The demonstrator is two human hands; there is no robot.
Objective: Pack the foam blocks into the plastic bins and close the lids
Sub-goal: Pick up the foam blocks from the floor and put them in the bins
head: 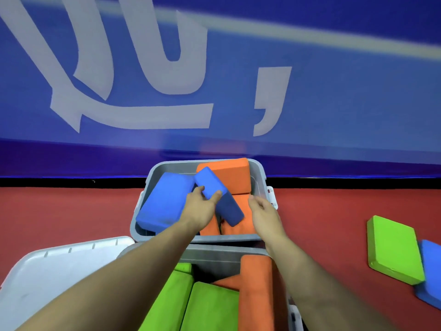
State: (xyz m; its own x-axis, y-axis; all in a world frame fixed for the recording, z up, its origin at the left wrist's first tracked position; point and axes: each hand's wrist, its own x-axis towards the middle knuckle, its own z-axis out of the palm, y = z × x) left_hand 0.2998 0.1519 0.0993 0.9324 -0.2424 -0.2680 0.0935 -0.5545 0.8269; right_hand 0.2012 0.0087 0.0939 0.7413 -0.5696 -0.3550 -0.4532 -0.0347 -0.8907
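Note:
A grey plastic bin [152,173] stands on the red floor ahead of me with blue and orange foam blocks inside. My left hand [199,206] grips a blue block [210,183] that lies tilted across the orange blocks [229,173]. A second, flat blue block [164,201] leans at the bin's left side. My right hand [263,211] hovers over the bin's right side with loosely curled fingers and holds nothing. A nearer grey bin [214,256] below my arms holds green blocks [210,304] and orange blocks [255,287].
A white lid [59,266] lies on the floor at the lower left, beside the near bin. On the floor at the right lie a loose green block [391,249] and a blue block [432,268]. A blue banner wall [334,103] stands right behind the far bin.

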